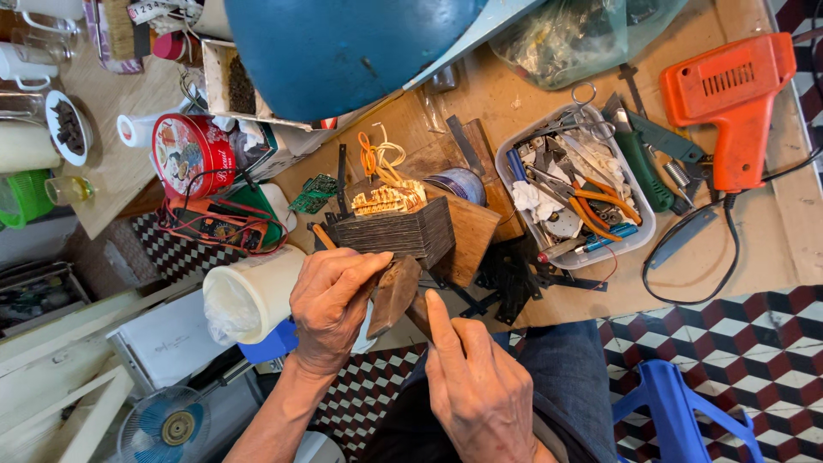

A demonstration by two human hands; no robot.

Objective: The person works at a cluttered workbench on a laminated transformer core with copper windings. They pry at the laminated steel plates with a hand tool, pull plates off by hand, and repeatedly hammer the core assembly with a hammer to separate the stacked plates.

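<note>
A dark laminated transformer core with orange and cream wires on top rests on a wooden block at the workbench edge. My left hand presses against its near face, and its fingers rest on a brown wooden piece tilted below the core. My right hand holds the lower end of that wooden piece, with the index finger stretched up along it. Loose dark metal laminations lie just right of the core.
A white tray holds pliers, scissors and small tools. An orange soldering gun with its cord lies at far right. A red round tin, a white plastic jar, a green circuit board and a blue dome crowd the left and back.
</note>
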